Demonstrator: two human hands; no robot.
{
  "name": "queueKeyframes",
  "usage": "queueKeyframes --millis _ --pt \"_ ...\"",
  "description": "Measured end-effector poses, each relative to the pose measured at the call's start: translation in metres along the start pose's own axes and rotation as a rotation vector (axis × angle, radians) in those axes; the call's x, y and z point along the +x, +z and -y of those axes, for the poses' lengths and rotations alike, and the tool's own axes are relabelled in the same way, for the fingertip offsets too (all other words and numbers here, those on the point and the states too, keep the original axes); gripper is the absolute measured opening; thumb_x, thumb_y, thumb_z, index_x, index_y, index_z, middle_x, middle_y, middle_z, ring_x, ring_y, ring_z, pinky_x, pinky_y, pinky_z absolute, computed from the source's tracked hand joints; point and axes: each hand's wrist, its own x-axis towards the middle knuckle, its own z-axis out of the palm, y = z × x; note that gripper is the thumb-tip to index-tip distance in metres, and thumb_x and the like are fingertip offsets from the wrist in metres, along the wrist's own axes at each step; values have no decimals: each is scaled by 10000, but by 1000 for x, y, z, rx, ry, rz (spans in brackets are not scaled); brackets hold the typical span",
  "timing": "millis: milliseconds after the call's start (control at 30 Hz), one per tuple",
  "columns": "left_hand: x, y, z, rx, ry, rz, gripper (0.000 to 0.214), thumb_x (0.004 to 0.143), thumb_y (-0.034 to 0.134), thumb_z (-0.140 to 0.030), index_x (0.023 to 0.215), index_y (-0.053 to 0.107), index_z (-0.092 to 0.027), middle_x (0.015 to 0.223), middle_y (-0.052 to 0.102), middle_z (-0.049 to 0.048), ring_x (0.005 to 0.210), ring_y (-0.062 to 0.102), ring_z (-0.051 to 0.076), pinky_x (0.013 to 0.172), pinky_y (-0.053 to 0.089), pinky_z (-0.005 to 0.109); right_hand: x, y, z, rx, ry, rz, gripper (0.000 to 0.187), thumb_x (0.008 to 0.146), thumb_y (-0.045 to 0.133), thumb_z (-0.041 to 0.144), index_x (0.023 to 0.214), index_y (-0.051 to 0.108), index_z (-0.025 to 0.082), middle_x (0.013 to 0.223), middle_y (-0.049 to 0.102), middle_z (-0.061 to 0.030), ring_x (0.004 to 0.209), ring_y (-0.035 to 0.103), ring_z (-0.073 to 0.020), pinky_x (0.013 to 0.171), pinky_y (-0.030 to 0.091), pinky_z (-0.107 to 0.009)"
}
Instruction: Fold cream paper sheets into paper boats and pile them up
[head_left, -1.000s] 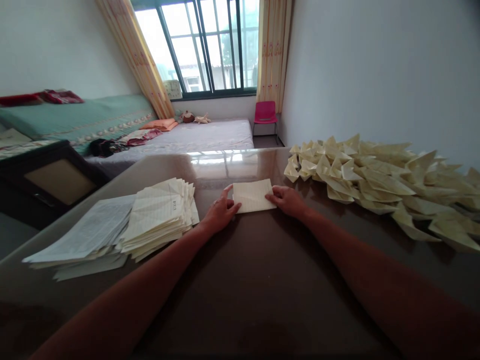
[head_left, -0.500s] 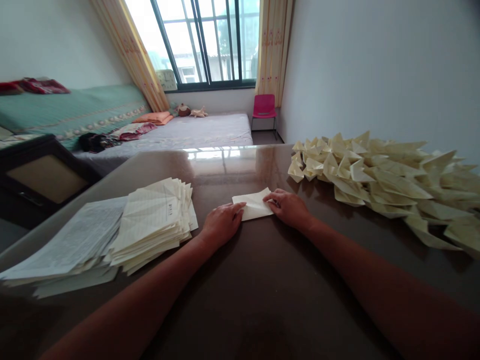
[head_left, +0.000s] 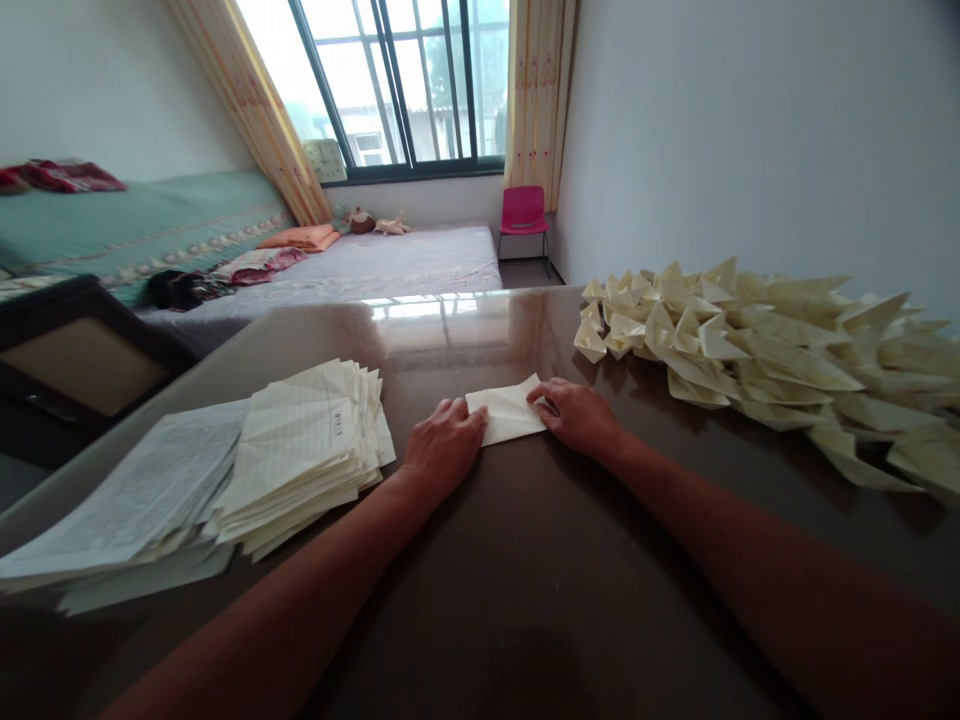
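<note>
A small cream sheet of folded paper [head_left: 510, 410] lies on the glossy brown table [head_left: 480, 580], between my two hands. At its left edge my left hand [head_left: 444, 438] grips it, thumb on top and fingers bent. My right hand [head_left: 576, 414] has closed on the right edge, thumb and forefinger at the paper. The undersides of both hands are hidden. To the left sits a stack of creased, lined paper sheets [head_left: 292, 440], and a heap of folded paper boats [head_left: 735, 340] spreads over the table's right side.
Printed white sheets [head_left: 135, 490] lie left of the lined stack. Past the table's far edge stand a bed [head_left: 420, 255] and a pink chair [head_left: 523, 210] below the window. A dark cabinet [head_left: 82, 360] is at the left, and a white wall [head_left: 750, 130] rises at the right.
My left thumb has shifted slightly along the paper's left edge. My right hand and the paper stay nearly in place. The whole view has turned a little.
</note>
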Motion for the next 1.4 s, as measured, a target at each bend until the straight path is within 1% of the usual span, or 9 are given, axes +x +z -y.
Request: queueKeyframes --millis 133,200,433,500,600,767,1133,1300,1400 --pt "-1 2 -6 -170 302 -62 365 917 402 -134 1211 595 -232 1248 594 60 1221 466 214 998 450 355 0 1 -1 -6 -4 2 240 852 510 268 1033 668 263 1029 660 -32 850 612 -180 682 400 -249" --pt "-2 3 -10 -224 349 -33 382 923 384 -135 1243 577 -217 1280 588 52 1220 483 201 1030 436 352 0 1 -1 -5 -5 -3 238 856 506 272 1033 665 265 1031 660 -29 858 611 -182 683 400 -251" --pt "-5 -1 -14 -161 345 25 389 951 410 -373 1297 539 -248 1327 560 64 1210 516 237 1025 450 397 -3 -5 -2 -21 -15 10 239 890 489 291 1035 676 270 1015 629 -42 807 595 -171 662 409 -255" --pt "-5 -1 -13 -133 351 36 404 954 402 -387 1314 523 -250 1343 546 69 1223 509 243 1029 448 401 -5 -11 -1 -57 -52 -31 230 888 509 299 1029 689 271 1073 599 -59 888 578 -189 685 416 -262" --pt "-5 0 -13 -112 357 28 401 960 389 -373 1323 512 -253 1341 547 68 1232 502 242 1030 447 400 -9 -18 5 -104 -217 -74 217 885 528 250 1012 703 246 1137 578 -86 1061 503 -229 811 413 -299" --pt "-5 -1 -15 -110 380 0 367 956 400 -324 1280 548 -235 1312 569 67 1217 512 229 1022 454 383 -12 -22 11 -17 -479 128 225 891 514 237 970 722 201 946 655 -81 925 566 -193 809 418 -285" --pt "-4 -1 -7 -122 337 20 341 951 407 -386 1180 634 -275 1286 602 27 1210 530 228 992 481 370 4 -32 -31 304 -504 314 193 836 613 314 913 764 222 953 708 -24 834 638 -142 784 442 -229" --pt "-5 3 3 -109 305 -2 309 949 431 -387 1091 678 -268 1208 656 12 1153 580 200 970 497 330 4 -32 -35 289 -471 307 206 831 620 356 883 764 218 911 705 -15 787 629 -136 722 424 -220" --pt "-5 8 6 -73 296 -36 318 966 402 -359 1063 679 -238 1170 677 21 1112 609 194 930 517 315 2 -28 -34 244 -418 244 247 812 638 429 822 748 207 846 688 -10 730 606 -129 660 399 -218"
